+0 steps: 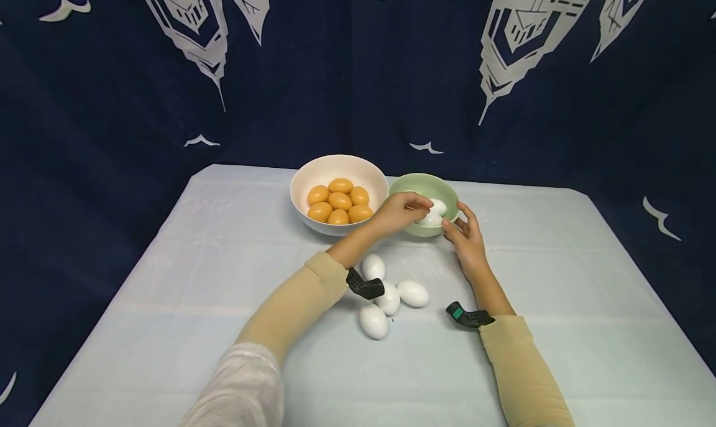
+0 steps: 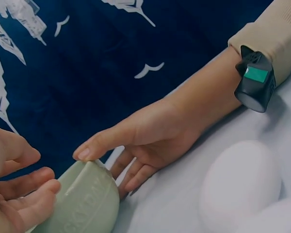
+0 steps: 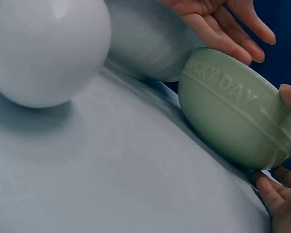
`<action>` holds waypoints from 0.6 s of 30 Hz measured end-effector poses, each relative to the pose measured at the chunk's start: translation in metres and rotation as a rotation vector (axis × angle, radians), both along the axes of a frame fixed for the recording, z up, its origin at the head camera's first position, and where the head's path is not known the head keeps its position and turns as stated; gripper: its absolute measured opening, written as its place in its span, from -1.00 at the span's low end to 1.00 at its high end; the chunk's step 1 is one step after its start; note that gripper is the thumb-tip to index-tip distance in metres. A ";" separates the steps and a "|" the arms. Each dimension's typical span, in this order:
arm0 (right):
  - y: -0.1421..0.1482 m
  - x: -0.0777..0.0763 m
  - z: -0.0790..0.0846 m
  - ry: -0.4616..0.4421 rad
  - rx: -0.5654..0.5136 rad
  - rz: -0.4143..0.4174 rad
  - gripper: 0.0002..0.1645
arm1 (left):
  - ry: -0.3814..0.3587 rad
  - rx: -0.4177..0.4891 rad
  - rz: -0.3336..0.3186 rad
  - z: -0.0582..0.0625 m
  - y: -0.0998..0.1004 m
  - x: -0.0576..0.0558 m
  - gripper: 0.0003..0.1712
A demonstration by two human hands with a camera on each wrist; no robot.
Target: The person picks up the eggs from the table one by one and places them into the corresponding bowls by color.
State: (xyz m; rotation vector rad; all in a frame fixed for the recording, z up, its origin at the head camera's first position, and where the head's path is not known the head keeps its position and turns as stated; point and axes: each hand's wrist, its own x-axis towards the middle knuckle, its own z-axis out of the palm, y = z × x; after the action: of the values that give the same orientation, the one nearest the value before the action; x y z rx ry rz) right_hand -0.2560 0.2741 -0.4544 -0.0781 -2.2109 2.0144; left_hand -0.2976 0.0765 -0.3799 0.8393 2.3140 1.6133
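Over the left side of a small green bowl my left hand hovers, fingers loosely bent, with nothing visible between them. White eggs lie inside this bowl; part of its inside is hidden behind the left hand. My right hand holds the bowl at its right side, thumb on the rim and the other fingers against the outer wall lower down. In the right wrist view the bowl shows raised lettering and looks tilted, though the camera itself is angled.
A larger pale bowl with several orange eggs stands left of the green one. Several loose white eggs lie on the light tablecloth nearer to me, partly beneath the left forearm. A dark blue patterned curtain hangs behind.
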 end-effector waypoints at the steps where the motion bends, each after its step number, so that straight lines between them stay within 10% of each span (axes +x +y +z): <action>1: 0.000 0.000 0.000 0.001 0.000 0.000 -0.19 | -0.005 -0.002 -0.003 0.000 -0.002 0.001 -0.70; 18: -0.002 0.001 0.000 0.014 -0.005 -0.010 -0.20 | -0.030 -0.009 -0.066 -0.012 -0.034 0.020 -0.72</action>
State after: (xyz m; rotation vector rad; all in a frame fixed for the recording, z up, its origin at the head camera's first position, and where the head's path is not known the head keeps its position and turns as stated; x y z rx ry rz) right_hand -0.2546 0.2725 -0.4539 -0.0762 -2.1930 2.0090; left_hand -0.2779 0.0426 -0.3916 0.8733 2.2471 1.5769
